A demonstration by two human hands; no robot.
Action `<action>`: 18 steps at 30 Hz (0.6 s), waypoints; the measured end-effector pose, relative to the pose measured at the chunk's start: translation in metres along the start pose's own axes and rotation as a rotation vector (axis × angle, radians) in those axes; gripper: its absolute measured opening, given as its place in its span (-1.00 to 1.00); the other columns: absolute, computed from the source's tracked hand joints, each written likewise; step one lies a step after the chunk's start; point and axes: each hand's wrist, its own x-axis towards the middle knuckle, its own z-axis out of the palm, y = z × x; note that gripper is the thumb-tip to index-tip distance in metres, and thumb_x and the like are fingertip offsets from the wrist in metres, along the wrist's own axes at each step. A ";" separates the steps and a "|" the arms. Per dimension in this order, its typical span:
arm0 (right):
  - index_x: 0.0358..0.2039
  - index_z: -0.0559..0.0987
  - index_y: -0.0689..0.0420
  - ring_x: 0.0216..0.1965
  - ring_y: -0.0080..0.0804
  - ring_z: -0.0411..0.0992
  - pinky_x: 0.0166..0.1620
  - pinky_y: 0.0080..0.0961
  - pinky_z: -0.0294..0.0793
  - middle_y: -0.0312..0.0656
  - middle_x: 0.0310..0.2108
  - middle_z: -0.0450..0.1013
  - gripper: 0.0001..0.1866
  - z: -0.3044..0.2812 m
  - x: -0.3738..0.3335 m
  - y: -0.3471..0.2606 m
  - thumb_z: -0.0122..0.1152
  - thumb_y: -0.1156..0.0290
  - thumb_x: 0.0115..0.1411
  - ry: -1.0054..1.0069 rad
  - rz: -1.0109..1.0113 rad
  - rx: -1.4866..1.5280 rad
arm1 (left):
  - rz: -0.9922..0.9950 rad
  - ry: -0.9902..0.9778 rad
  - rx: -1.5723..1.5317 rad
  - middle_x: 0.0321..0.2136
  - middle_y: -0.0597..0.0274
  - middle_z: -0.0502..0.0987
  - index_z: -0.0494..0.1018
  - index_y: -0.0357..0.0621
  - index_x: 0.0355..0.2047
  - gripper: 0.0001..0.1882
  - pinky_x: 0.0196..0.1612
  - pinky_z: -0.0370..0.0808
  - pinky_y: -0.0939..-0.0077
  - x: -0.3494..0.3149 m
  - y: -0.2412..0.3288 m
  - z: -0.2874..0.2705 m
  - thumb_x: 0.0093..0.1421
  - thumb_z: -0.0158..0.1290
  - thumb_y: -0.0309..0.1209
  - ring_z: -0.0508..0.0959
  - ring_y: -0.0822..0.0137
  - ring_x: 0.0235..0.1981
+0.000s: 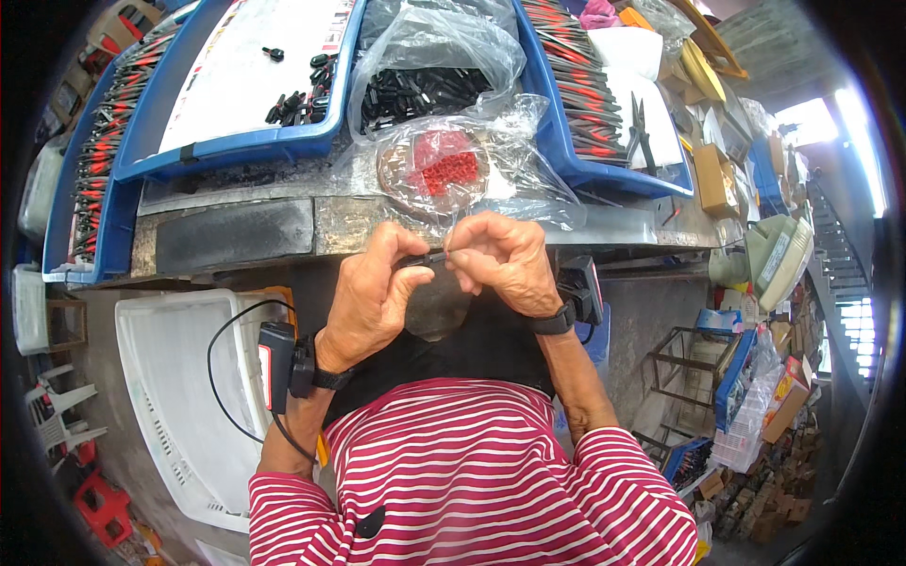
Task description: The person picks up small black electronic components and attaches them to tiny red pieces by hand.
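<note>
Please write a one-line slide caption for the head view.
Left hand and right hand meet at a small dark part, before blue trays and a clear plastic bag of black pieces.

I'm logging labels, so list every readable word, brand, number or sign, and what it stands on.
No text is readable.
White sheet in the blue tray: red print, too small.
White-and-red label on the left wrist device: too small.
Pale casing at right: label, blurred.
Red-and-yellow box at right: print, blurred.
Dark piece at the fingers: no marking visible.
</note>
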 end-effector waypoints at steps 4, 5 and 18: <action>-0.38 0.47 0.28 -0.60 -0.65 0.38 -0.58 -0.78 0.34 -0.23 -0.55 0.43 -0.89 -0.001 -0.001 0.006 0.11 0.59 0.03 -0.022 0.035 0.017 | -0.005 0.007 0.013 -0.49 0.04 0.42 0.26 -0.32 -0.36 -0.81 -0.38 0.40 0.53 -0.004 -0.003 0.004 0.04 0.03 -0.57 0.51 0.18 -0.44; -0.37 0.46 0.28 -0.59 -0.68 0.39 -0.57 -0.80 0.37 -0.25 -0.55 0.44 -0.88 -0.001 -0.001 0.007 0.09 0.57 0.04 -0.034 0.038 0.010 | -0.015 0.008 -0.009 -0.50 0.06 0.41 0.26 -0.32 -0.36 -0.81 -0.38 0.40 0.54 -0.004 -0.002 0.006 0.04 0.02 -0.56 0.51 0.19 -0.45; -0.31 0.44 0.25 -0.51 -0.70 0.37 -0.49 -0.75 0.36 -0.30 -0.51 0.40 -0.86 0.006 0.018 -0.002 0.08 0.56 0.08 0.167 -0.206 -0.215 | -0.048 0.094 -0.154 -0.41 0.33 0.39 0.28 -0.24 -0.29 -0.85 -0.27 0.32 0.73 0.022 0.011 -0.014 0.12 -0.04 -0.57 0.40 0.56 -0.35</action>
